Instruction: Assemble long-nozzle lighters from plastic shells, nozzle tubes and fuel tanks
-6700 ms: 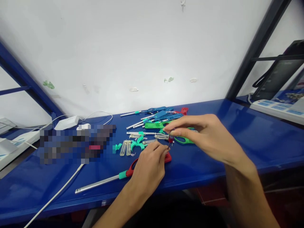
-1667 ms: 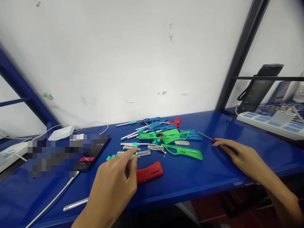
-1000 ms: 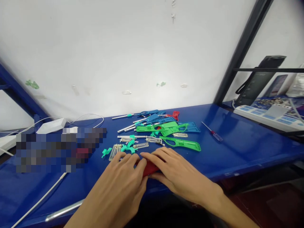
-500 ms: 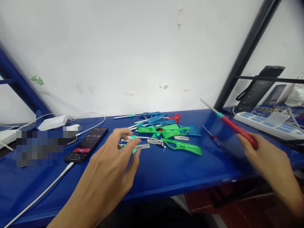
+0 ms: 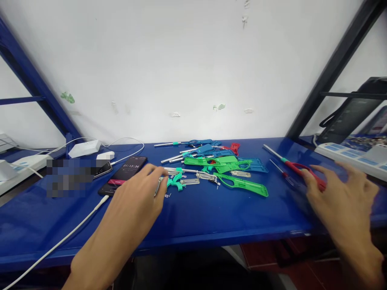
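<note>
A white wall (image 5: 181, 60) rises behind the blue desk (image 5: 217, 217), with a dark metal frame (image 5: 335, 68) at far right. On the desk's right side, the right hand (image 5: 341, 201) is spread, fingers apart, its thumb at the handle of a red lighter (image 5: 290, 165) lying beside a screwdriver (image 5: 286, 175). Green shells (image 5: 248, 186) lie in the middle, a black phone (image 5: 122, 175) at left. The left hand (image 5: 133, 197), near the teal pieces (image 5: 174, 180), has its fingertips together on what looks like a slim clear part (image 5: 157, 187); so small a thing calls for a light pinch
</note>
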Tool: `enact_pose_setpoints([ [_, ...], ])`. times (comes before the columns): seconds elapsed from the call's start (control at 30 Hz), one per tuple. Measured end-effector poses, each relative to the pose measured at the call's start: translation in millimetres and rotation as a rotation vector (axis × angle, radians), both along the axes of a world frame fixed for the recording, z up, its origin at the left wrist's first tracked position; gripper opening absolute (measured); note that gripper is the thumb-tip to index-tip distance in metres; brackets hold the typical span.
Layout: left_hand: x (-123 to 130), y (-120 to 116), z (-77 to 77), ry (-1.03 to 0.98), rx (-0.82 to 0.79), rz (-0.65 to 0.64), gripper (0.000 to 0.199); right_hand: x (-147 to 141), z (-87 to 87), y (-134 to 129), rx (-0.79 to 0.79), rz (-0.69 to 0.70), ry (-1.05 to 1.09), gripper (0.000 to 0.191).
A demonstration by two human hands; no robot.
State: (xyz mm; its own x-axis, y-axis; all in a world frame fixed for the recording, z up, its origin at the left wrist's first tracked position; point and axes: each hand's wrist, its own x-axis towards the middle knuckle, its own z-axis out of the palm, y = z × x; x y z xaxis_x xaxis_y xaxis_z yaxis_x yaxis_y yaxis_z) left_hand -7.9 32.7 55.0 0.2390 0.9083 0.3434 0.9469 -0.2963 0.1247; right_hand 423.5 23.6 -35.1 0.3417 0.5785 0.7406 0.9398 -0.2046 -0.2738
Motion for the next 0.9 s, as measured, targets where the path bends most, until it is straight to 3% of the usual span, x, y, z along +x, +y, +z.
enact_pose_setpoints([
  [0.13,1.0,1.9,-6.9,0.033,-0.110,-0.065,0.029,-74.3,11.4,8.6,0.079,0.360,-0.160,0.035],
  [0.23,-1.4,2.1,-9.4,0.053,-0.119,-0.083,0.030,-104.2,8.2,15.9,-0.004,0.493,-0.115,0.031],
  [0.43,-9.4,4.5,0.5,0.000,0.043,0.143,0.032,-95.8,-2.8,15.1,-0.049,0.490,-0.147,0.032],
  [0.63,-20.4,15.5,1.2,0.030,-0.096,0.093,0.028,-89.8,-8.3,16.4,-0.086,0.494,-0.137,0.036],
  [0.9,-11.6,17.3,-0.9,0.132,-0.205,0.138,0.028,-88.8,-12.3,19.4,-0.213,0.523,-0.032,0.042],
])
